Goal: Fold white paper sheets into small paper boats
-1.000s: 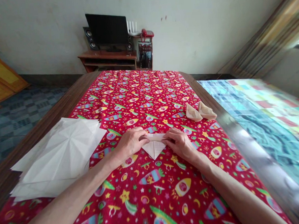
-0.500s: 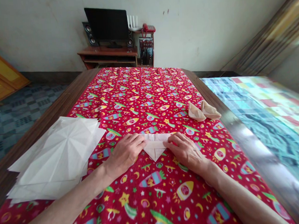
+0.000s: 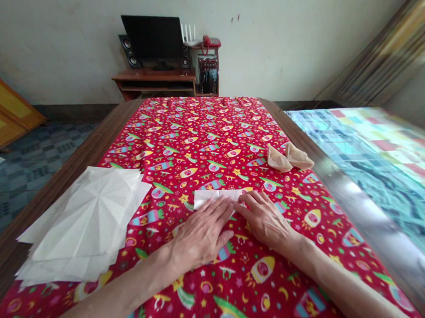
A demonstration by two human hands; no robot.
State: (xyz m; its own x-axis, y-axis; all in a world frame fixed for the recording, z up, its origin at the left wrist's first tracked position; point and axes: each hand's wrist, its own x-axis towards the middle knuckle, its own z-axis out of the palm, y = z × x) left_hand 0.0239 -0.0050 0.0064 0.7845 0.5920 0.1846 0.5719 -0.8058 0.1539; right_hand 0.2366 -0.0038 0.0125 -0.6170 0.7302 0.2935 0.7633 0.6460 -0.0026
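Observation:
A small folded piece of white paper (image 3: 218,194) lies on the red cloth between my hands, its upper strip showing. My left hand (image 3: 204,234) is laid flat over its lower part, fingers stretched out and thumb apart, hiding the pointed flap. At the paper's right end, my right hand (image 3: 264,217) has its fingers curled with thumb and forefinger pinching the edge. To the left is a loose stack of white paper sheets (image 3: 94,219), the top one creased in a radiating pattern. Two folded beige paper pieces (image 3: 289,158) sit at the right.
The red patterned cloth (image 3: 197,145) covers a dark wooden table (image 3: 99,132). Beyond it a monitor (image 3: 153,38) stands on a brown desk (image 3: 153,77) with a red telephone (image 3: 210,42) beside it. A bed with a checked cover (image 3: 370,154) is on the right.
My left hand has moved from pinching the paper's left end to lying flat across its lower part, covering the pointed flap. My right hand stays at the right end.

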